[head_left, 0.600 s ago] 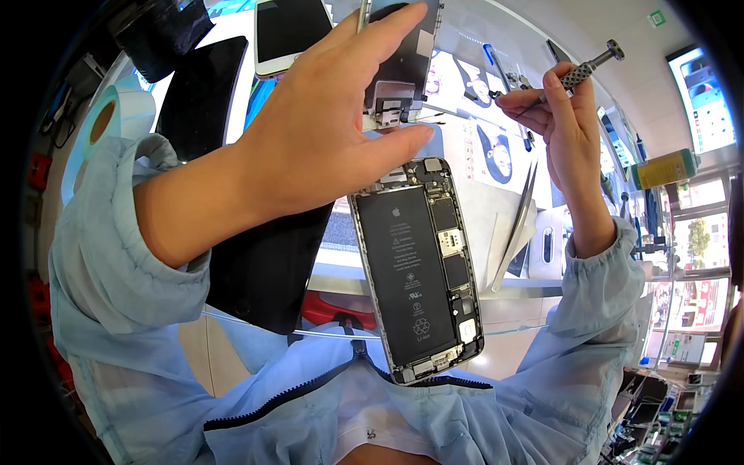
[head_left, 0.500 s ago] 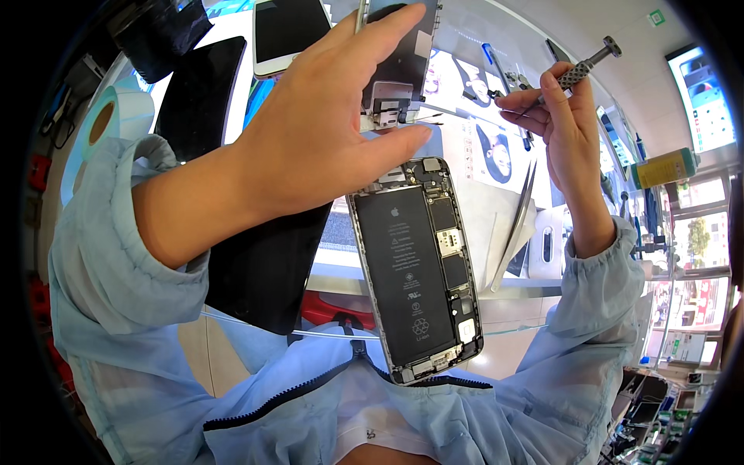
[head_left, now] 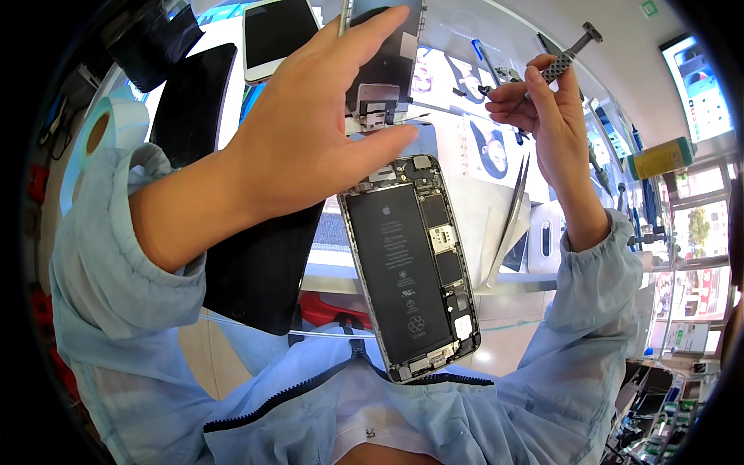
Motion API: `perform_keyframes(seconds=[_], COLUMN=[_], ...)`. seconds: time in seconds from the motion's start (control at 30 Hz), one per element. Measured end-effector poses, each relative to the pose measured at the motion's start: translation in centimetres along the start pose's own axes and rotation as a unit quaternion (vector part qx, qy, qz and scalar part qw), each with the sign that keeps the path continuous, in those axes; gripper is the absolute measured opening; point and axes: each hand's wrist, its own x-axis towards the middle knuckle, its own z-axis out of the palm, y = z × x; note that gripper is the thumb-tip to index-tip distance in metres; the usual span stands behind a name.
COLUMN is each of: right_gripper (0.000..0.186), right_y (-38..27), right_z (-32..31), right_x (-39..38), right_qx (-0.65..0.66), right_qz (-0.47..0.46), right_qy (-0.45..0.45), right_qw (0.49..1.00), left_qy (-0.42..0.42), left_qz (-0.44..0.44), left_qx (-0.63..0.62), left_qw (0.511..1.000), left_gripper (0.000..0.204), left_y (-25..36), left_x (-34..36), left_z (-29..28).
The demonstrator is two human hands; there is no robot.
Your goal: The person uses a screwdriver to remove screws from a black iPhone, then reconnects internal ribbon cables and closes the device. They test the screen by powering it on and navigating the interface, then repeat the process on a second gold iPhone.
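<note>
An opened phone body (head_left: 399, 263) lies in front of me, its black battery and circuit board showing, its lower end past the glass table edge. At its top end, the detached-side screen panel (head_left: 385, 70) is raised, metal plate and flex parts toward me. My left hand (head_left: 302, 124) reaches over the panel's left side, index finger and thumb spread across it; its other fingers are hidden behind. Off to the right, my right hand (head_left: 546, 116) pinches a grey knurled screwdriver (head_left: 559, 66), its cap pointing up and right. Its tip is hidden by the fingers.
Left of the phone lies a large black tablet (head_left: 263, 271); beyond it are another dark device (head_left: 194, 105), a white phone (head_left: 280, 37) and a tape roll (head_left: 116, 128). Steel tweezers (head_left: 509, 225) lie right of the phone body. A yellow-green bottle (head_left: 661, 158) stands farther right.
The view has shifted slightly, moving most things a little left. My left hand stays at the screen panel. The right hand keeps the screwdriver, its handle turned slightly.
</note>
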Motion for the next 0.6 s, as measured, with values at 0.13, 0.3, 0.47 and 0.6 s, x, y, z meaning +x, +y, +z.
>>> perform_keyframes(seconds=[0.13, 0.3, 0.47, 0.6], right_gripper=[0.018, 0.019, 0.019, 0.016], right_y=[0.1, -0.2, -0.9, -1.9], right_z=[0.1, -0.1, -1.1, -0.5], right_x=[-0.1, -0.2, -0.7, -1.6], right_qx=[0.008, -0.041, -0.056, -0.031], right_qz=[-0.014, -0.061, -0.099, -0.084], right_qy=[0.002, 0.006, 0.002, -0.019], right_qw=[1.0, 0.997, 0.994, 0.996], left_qy=[-0.007, -0.004, -0.029, -0.033], left_qz=[-0.01, -0.005, -0.028, -0.023], left_qx=[0.0, 0.03, 0.046, 0.049], left_qw=[1.0, 1.0, 0.998, 0.998], left_gripper=[0.078, 0.084, 0.089, 0.089], left_y=[0.4, 0.0, 0.3, 0.4], left_x=[0.0, -0.3, -0.5, -0.6], left_z=[0.0, 0.0, -0.2, -0.3])
